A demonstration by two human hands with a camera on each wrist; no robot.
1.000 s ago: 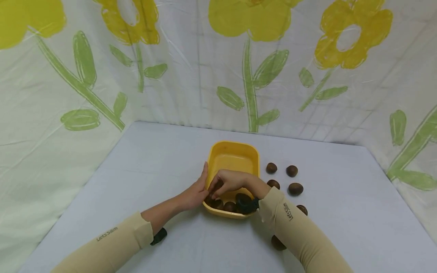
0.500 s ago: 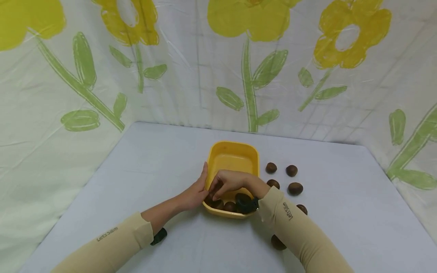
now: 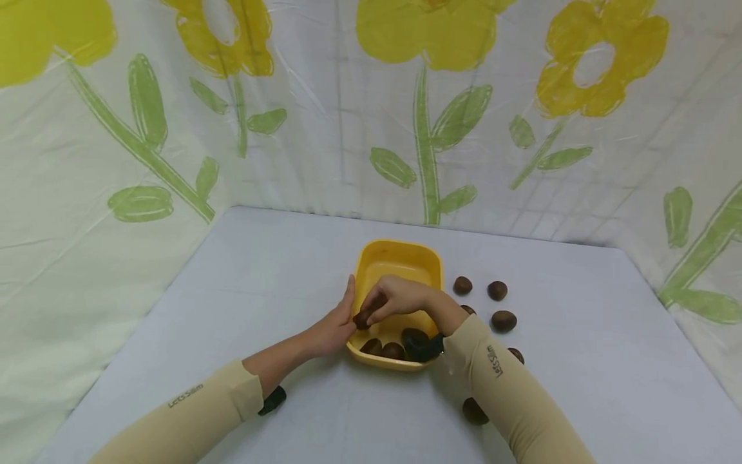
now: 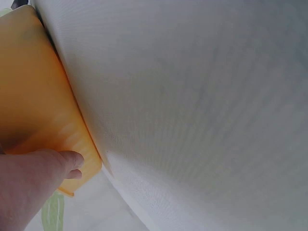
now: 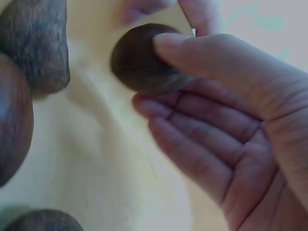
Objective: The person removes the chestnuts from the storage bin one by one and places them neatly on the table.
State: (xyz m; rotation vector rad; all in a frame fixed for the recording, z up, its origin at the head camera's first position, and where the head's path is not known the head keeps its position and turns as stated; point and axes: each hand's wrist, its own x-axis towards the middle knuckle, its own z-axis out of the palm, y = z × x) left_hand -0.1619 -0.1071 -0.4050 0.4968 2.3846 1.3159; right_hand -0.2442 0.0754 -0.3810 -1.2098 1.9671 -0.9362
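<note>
Small round dark-brown nut (image 3: 362,318) pinched between thumb and fingertips of right hand (image 3: 394,298), held just above the near-left corner of shallow yellow plastic tub (image 3: 399,258), directly beside left hand (image 3: 333,327), flat with straight fingers against the tub's left wall; more nuts inside; pale grey bench (image 3: 243,270); flower-printed sheeting (image 3: 324,109) behind

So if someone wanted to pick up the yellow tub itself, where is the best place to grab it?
Probably by the rim of the yellow tub, at a long side and from above. The walls slope and look smooth, but the rim has a lip that fingers can hook under. The left hand already rests against the left wall, while the right hand holds a brown nut over it, so the right side is freer.
</note>
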